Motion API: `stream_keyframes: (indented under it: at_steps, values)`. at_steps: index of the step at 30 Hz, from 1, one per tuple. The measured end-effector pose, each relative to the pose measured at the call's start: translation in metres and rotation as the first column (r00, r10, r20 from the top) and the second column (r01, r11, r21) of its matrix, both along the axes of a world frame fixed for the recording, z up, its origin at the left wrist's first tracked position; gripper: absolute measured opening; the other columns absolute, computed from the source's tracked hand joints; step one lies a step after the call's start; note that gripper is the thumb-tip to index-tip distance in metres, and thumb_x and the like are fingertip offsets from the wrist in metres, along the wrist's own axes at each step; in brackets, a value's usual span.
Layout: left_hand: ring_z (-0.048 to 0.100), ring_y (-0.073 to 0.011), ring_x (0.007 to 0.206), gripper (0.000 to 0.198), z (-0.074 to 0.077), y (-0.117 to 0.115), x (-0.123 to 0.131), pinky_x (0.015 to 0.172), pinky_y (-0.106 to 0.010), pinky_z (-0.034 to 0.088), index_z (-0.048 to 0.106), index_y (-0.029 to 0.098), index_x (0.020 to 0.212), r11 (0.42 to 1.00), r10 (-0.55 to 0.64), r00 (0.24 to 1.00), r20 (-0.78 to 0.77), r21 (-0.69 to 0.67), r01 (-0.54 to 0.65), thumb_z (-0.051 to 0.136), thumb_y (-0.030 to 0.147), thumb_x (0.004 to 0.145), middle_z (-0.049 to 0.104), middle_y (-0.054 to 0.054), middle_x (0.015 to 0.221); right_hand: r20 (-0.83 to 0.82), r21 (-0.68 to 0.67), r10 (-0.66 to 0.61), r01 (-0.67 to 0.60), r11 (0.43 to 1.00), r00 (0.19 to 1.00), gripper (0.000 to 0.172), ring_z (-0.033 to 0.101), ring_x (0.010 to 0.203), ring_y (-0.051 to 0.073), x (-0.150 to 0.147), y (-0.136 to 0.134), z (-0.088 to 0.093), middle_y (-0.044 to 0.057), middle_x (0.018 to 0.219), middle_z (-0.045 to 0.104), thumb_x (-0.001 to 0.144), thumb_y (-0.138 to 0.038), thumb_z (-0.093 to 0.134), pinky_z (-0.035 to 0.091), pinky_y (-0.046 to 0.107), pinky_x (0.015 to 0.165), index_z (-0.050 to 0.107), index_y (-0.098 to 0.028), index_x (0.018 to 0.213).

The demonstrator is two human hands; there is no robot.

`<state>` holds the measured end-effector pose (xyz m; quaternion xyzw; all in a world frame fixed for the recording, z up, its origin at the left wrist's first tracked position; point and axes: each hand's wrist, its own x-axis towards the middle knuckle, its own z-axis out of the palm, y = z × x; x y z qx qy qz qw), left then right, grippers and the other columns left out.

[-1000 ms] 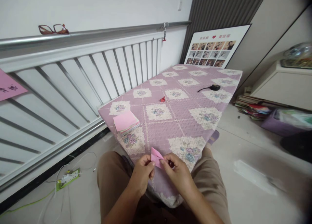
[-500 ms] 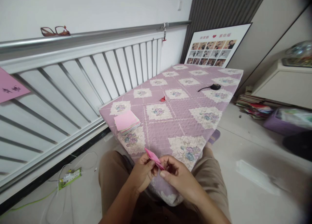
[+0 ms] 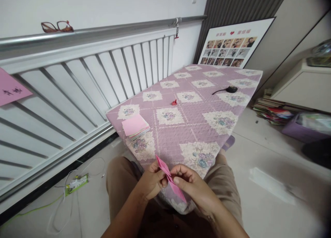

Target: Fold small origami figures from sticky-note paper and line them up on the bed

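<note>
Whereas only a short strip showed half a second ago, the folded pink paper (image 3: pixel 170 178) now reaches from just beyond the left hand (image 3: pixel 152 181) to a tip on the near side of the right hand (image 3: pixel 193 185), apparently opened out. Left pinches its far half, right its middle, above the bench (image 3: pixel 178 134); fingertips behind are hidden, inner creases unreadable.

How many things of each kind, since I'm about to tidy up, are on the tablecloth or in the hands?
Pink folded paper: 1
Stack of paper: 1 (sheets can't be counted)
Small red thing: 1
Black thing with a tail: 1
Total: 4
</note>
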<state>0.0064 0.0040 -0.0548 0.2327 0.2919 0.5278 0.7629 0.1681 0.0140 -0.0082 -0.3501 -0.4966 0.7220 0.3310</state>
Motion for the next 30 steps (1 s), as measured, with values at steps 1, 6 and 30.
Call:
stream_keyframes:
  at_steps: [1, 6, 30]
  values:
    - [0.05, -0.0045, 0.044, 0.035, -0.0002, -0.0003, -0.0004, 0.044, -0.015, 0.034, 0.058, 0.014, 0.079, 1.0, -0.003, 1.0, 0.005, 0.004, 0.003, 0.084, 0.033, 0.064, 0.056, 0.005, 0.057, 0.006, -0.003, -0.008, 0.008, 1.0, 1.0, 0.028, 0.054, 0.074, 0.013, -0.0004, -0.0002, 0.0003, 0.0, 0.079, 0.06, 0.078, -0.044, 0.067, 0.04, 0.027, 0.07, 0.06, -0.019, 0.087]
    - [0.047, -0.0032, 0.041, 0.033, -0.0017, -0.0002, -0.0015, 0.042, -0.014, 0.032, 0.059, 0.015, 0.08, 1.0, -0.002, 1.0, 0.022, 0.025, 0.002, 0.083, 0.03, 0.064, 0.056, 0.005, 0.056, 0.066, 0.035, -0.046, 0.044, 0.998, 0.997, 0.024, 0.049, 0.069, 0.011, -0.001, -0.0004, 0.0016, -0.001, 0.075, 0.058, 0.081, -0.043, 0.064, 0.038, 0.023, 0.065, 0.061, -0.019, 0.083]
    - [0.048, -0.0054, 0.046, 0.043, -0.0018, 0.001, 0.0061, 0.044, -0.016, 0.033, 0.057, 0.016, 0.08, 0.996, 0.074, 0.997, -0.032, -0.054, -0.076, 0.086, 0.038, 0.058, 0.055, 0.005, 0.059, 0.109, 0.119, -0.058, 0.045, 0.992, 0.992, 0.028, 0.048, 0.063, 0.011, -0.009, -0.0026, 0.0049, -0.003, 0.068, 0.054, 0.067, -0.041, 0.074, 0.04, 0.024, 0.061, 0.056, -0.02, 0.072]
